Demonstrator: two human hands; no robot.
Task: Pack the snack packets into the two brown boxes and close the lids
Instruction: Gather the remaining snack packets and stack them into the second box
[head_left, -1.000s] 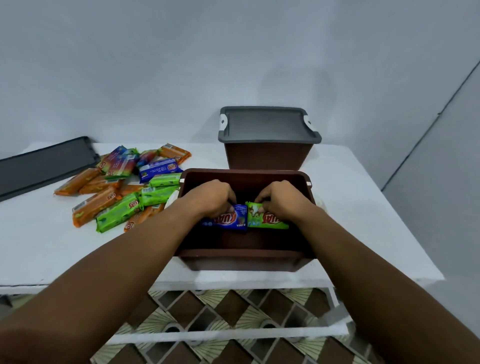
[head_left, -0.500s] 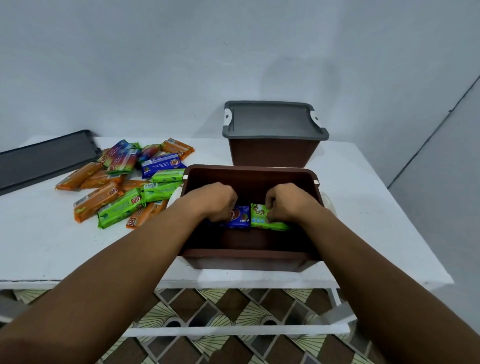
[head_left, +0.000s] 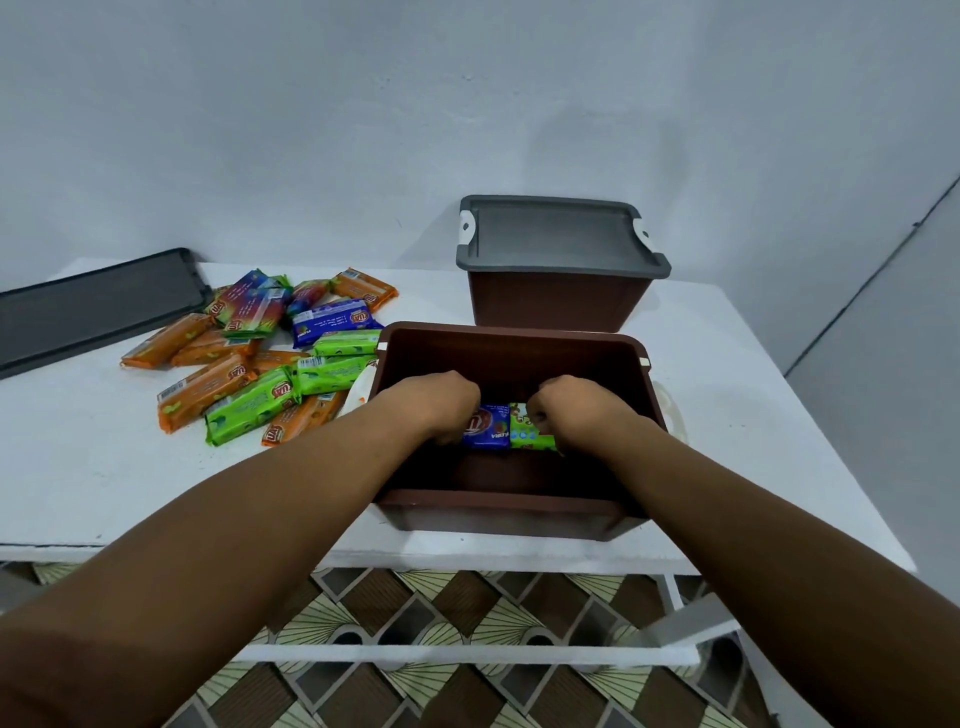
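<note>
Head | left hand (head_left: 436, 402) grips blue packet (head_left: 488, 428) | right hand (head_left: 576, 410) grips green packet (head_left: 527, 435)

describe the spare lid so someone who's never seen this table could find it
On the white table, look left past the pile of snack packets. The loose dark grey lid lies flat at the far left corner; unlike the grey lid on the closed brown box behind, it covers nothing.
</note>
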